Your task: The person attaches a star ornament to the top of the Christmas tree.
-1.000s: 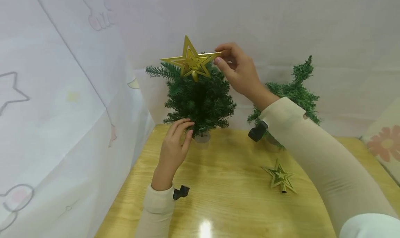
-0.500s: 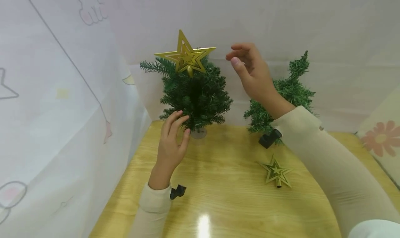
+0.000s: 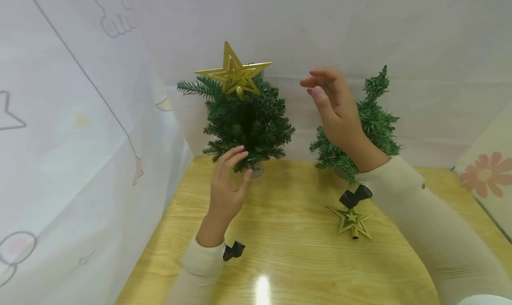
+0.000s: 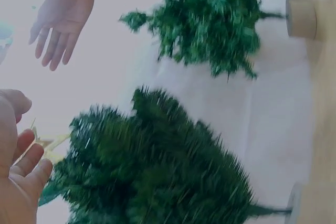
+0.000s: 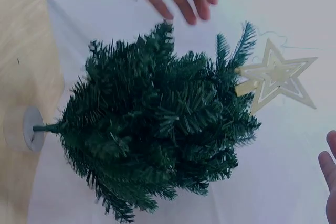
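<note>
Gold star topper [image 3: 235, 77] sits at the crown of the dark green artificial fir [image 3: 250, 125], far left on the tabletop [image 3: 296, 260], and neither of your hands supports it. Your right hand [image 3: 338, 107] is well to the right of the star, fingers loosely bent around nothing; your left hand [image 3: 226, 198] holds nothing either, its fingers relaxed just beside the low near-left branches, and I cannot tell whether a tip brushes them. Main worry: the star leans, and its socket [image 5: 247, 86] hides whether a twig is firmly inside. A shallow fit would let it swivel or drop, most likely if your left hand catches a branch and shakes the crown. The fir looks top-heavy over its small round base [image 5: 18, 129], so a sideways knock might tip the lot. Watch your right arm too: the black wrist mount [image 3: 356, 195] appears just above the second gold star [image 3: 353, 220] lying on the right of the tabletop, though the gap in height is unclear; lowering your forearm there could sweep that star aside. Your right sleeve [image 3: 394, 174] also overlaps the lighter green tree [image 3: 378, 118] behind it, and swinging back could snag its branches.
</note>
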### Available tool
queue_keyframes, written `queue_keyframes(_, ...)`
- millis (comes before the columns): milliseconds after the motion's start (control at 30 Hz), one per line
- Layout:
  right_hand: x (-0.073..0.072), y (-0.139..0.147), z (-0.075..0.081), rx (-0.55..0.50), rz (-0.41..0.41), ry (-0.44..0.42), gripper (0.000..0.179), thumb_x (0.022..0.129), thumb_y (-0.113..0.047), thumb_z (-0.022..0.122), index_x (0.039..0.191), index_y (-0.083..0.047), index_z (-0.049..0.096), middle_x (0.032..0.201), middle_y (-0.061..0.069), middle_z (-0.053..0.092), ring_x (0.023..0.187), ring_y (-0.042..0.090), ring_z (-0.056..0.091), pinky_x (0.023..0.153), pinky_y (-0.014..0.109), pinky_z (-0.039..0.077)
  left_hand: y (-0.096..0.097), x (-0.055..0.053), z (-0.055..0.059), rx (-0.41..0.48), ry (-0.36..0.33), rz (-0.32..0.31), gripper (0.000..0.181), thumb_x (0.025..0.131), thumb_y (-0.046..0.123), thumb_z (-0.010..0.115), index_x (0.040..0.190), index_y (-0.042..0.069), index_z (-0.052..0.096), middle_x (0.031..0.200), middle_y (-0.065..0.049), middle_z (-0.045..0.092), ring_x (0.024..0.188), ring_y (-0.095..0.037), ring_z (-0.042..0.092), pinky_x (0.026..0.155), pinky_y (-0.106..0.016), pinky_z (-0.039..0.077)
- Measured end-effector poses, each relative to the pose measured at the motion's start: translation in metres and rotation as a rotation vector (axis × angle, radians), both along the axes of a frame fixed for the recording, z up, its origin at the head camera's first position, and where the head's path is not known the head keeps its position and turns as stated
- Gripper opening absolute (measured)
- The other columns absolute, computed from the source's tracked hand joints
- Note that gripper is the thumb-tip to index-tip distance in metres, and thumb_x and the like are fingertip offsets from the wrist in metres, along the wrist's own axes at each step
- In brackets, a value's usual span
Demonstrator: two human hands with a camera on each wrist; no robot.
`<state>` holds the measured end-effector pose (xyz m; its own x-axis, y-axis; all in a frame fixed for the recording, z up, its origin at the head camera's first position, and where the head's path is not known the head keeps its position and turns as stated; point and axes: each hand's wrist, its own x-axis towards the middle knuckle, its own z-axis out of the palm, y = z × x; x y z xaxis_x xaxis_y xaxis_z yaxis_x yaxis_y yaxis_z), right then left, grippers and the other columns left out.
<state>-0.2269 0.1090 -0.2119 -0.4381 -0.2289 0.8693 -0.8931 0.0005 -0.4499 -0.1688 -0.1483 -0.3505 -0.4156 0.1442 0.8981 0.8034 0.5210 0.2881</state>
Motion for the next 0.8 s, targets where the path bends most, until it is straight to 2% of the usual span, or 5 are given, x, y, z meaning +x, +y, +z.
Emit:
queue_keyframes(233, 0.023, 0.012, -0.023, -0.061, -0.006, -0.008, 0.034, 0.104, -0.015, 0.045, 0.131, 0.005, 0.045, 0.121, 0.021, 0.057, 0.12, 0.033, 0.053, 0.104, 0.046, 0.041, 0.026, 0.003, -0.009, -0.022, -0.009, -0.087, 0.036, 0.1, 0.021, 0.057, 0.131, 0.005, 0.053, 0.137, -0.012, 0.05, 0.125, -0.028, 0.05, 0.101, -0.036, 0.045)
queue_keyframes(400, 0.035, 0.022, -0.04, -0.045, 0.003, -0.029, 0.043, 0.104, -0.024, 0.048, 0.133, 0.007, 0.043, 0.125, 0.021, 0.054, 0.123, 0.032, 0.051, 0.106, 0.044, 0.04, 0.044, 0.0, -0.012, -0.077, -0.106, -0.155, 0.045, 0.1, 0.025, 0.056, 0.14, 0.007, 0.045, 0.143, -0.011, 0.044, 0.131, -0.025, 0.043, 0.105, -0.039, 0.041)
queue_keyframes(500, 0.042, 0.029, -0.053, -0.041, 0.02, -0.076, 0.043, 0.104, -0.022, 0.048, 0.135, 0.007, 0.041, 0.129, 0.02, 0.051, 0.126, 0.031, 0.047, 0.108, 0.043, 0.037, 0.056, -0.003, -0.014, -0.152, -0.166, -0.181, 0.053, 0.101, 0.03, 0.054, 0.146, 0.007, 0.038, 0.148, -0.01, 0.038, 0.137, -0.023, 0.037, 0.11, -0.039, 0.036)
queue_keyframes(567, 0.045, 0.033, -0.061, -0.031, 0.02, -0.109, 0.043, 0.103, -0.018, 0.048, 0.137, 0.007, 0.04, 0.131, 0.02, 0.049, 0.128, 0.031, 0.046, 0.11, 0.045, 0.035, 0.062, -0.006, -0.015, -0.189, -0.178, -0.193, 0.056, 0.102, 0.035, 0.05, 0.148, 0.006, 0.035, 0.15, -0.009, 0.036, 0.139, -0.023, 0.034, 0.112, -0.039, 0.034)
queue_keyframes(800, 0.052, 0.046, -0.085, 0.018, -0.028, -0.226, 0.046, 0.103, -0.017, 0.05, 0.143, 0.001, 0.038, 0.14, 0.02, 0.044, 0.133, 0.033, 0.04, 0.112, 0.046, 0.032, 0.076, -0.014, -0.019, -0.21, -0.234, -0.222, 0.061, 0.103, 0.042, 0.046, 0.151, 0.008, 0.031, 0.151, -0.009, 0.035, 0.14, -0.023, 0.032, 0.113, -0.047, 0.03)
